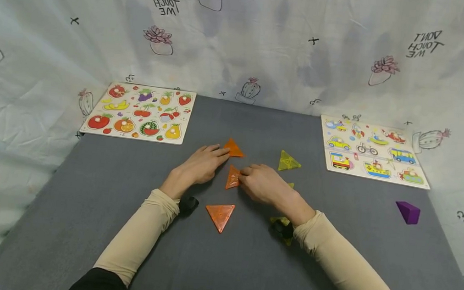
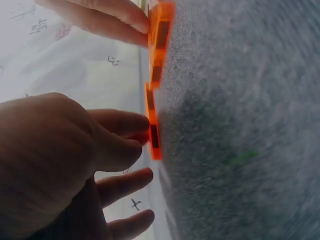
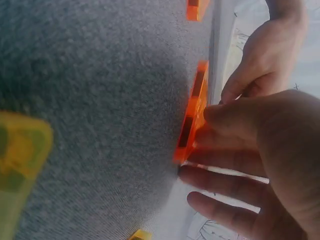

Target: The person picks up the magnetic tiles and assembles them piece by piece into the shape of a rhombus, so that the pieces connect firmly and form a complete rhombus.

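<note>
In the head view my left hand [image 1: 202, 163] pinches the left corner of the far orange triangular magnetic tile [image 1: 234, 148]. The left wrist view shows thumb and index finger at that tile's edge [image 2: 153, 125]. My right hand [image 1: 265, 184] holds the right side of a second orange triangular magnetic tile [image 1: 232, 177], just nearer to me. Its thumb lies on the tile face [image 3: 194, 117] in the right wrist view, the other fingers at its lower side. A third orange triangular tile [image 1: 220, 216] lies flat between the forearms.
A yellow triangular tile [image 1: 288, 161] lies beyond my right hand; others are partly hidden by the right arm and wrist camera [image 1: 284, 228]. A purple block [image 1: 409, 212] sits far right. A fruit board [image 1: 137, 112] and a vehicle board [image 1: 374, 151] lie at the back of the grey table [image 1: 63, 222].
</note>
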`<action>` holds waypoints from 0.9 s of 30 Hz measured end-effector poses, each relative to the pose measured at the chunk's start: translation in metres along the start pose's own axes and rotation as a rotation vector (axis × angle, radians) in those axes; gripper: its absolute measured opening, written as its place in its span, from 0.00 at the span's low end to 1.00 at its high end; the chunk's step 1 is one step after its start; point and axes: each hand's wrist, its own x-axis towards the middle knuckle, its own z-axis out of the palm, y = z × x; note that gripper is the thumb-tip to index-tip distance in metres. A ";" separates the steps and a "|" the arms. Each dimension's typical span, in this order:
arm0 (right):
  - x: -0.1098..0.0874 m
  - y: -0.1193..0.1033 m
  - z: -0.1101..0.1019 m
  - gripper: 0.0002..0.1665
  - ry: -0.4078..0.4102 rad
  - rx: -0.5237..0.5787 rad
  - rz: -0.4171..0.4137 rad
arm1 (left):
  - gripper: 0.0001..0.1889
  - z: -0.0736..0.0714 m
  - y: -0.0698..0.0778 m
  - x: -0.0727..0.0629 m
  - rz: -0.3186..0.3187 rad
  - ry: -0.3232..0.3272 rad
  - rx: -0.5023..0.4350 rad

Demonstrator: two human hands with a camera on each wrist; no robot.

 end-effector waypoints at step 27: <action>0.000 0.003 0.002 0.05 0.048 -0.031 0.034 | 0.23 -0.007 -0.001 -0.008 -0.043 -0.057 -0.172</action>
